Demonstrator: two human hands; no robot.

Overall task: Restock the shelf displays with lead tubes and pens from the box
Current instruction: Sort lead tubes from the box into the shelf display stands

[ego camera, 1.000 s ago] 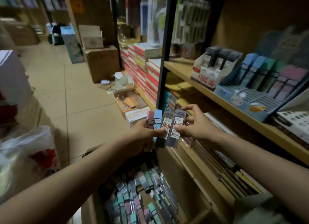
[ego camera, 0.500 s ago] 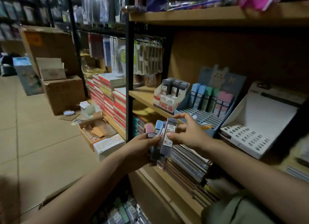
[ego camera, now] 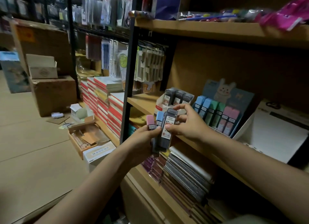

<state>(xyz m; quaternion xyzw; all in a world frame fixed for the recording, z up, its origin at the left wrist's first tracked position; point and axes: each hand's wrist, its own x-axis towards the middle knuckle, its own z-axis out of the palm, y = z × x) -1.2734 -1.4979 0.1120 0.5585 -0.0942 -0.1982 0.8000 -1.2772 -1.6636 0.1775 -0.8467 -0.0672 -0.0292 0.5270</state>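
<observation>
My left hand (ego camera: 142, 138) grips a fan of lead tubes: a pink-capped one (ego camera: 150, 122), a blue-capped one (ego camera: 159, 117) and grey ones behind. My right hand (ego camera: 187, 123) pinches the front grey 0.7 lead tube (ego camera: 168, 128) between thumb and fingers. Both hands hover just in front of the middle shelf (ego camera: 143, 102). On that shelf stands a white and red display box (ego camera: 161, 102) holding three grey lead tubes (ego camera: 177, 97). Beside it a blue rabbit display (ego camera: 224, 93) carries blue, green and pink tubes (ego camera: 215, 112).
A white display tray (ego camera: 274, 133) sits at the right of the shelf. Spiral notebooks (ego camera: 187, 172) fill the shelf below. Red-edged book stacks (ego camera: 103, 96), cardboard boxes (ego camera: 53, 93) and an open small box (ego camera: 85, 137) lie on the floor at left.
The view has tilted up from the floor box to the shelf. Both hands have risen with the tubes toward the displays, and the grey tubes have closed together.
</observation>
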